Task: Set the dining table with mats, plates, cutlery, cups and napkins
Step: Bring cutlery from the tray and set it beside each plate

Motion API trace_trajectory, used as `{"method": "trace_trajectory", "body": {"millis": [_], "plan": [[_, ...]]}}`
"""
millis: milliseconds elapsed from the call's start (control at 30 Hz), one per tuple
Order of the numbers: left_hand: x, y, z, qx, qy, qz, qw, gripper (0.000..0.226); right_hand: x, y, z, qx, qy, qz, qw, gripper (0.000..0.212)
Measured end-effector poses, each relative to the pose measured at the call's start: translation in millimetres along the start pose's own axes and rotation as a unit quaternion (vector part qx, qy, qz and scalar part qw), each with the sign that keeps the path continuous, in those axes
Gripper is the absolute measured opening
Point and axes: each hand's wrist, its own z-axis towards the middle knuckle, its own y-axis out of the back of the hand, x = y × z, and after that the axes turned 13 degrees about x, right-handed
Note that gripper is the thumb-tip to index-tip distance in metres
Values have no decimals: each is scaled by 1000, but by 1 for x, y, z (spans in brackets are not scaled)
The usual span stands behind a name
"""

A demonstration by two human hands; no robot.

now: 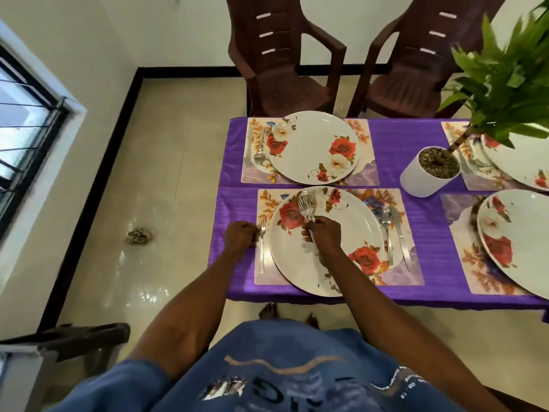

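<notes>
The person stands at the near edge of the counter (416,156), which is covered with a purple cloth. In front of them lies the near mat (410,272), and on it stands the near plate (335,248), white with red roses.

The left hand (241,235) is at the left rim of this plate. Its fingers are curled and pinch the upper part of a single fork (261,254), which lies flat on the mat just beside the plate, with the tines pointing away from the person.

The right hand (322,234) is over the plate. Its fingers are pressed together around the handles of a bundle of forks (307,203) (two or three; the exact number I cannot tell), and the tines stand out above the red rose on the plate.

On the right side of the same mat a spoon (385,221) and a knife (399,233) lie side by side, close to the plate rim.

Behind is the far mat (365,135) with the far plate (312,147) on it, and a far spoon (260,147) lies at its left. At the right of the counter a white plant pot (421,181) stands between the settings, and two more plates show partly at the right edge. Two brown chairs (282,55) stand beyond the counter.
</notes>
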Motion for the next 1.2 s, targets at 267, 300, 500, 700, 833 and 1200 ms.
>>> {"method": "trace_trajectory", "body": {"millis": [267,300,500,700,833,1200], "plan": [[-4,-11,-6,-116,-42,1,992,26,4,0,-4,25,-15,44,999,19],[-10,-16,-7,-115,-51,-20,992,23,4,2,-6,32,-13,59,998,19],[-38,-66,-6,32,-78,-38,996,16,0,20,-16,3,-3,126,992,14],[-64,-131,-22,237,-76,-51,967,10,-10,71,-29,-59,6,198,978,10],[-73,-181,-36,314,-78,-9,946,12,-16,119,-40,-105,-5,234,967,6],[-93,-376,-95,341,-63,-5,938,8,-32,302,-60,-162,12,201,966,14]]}}
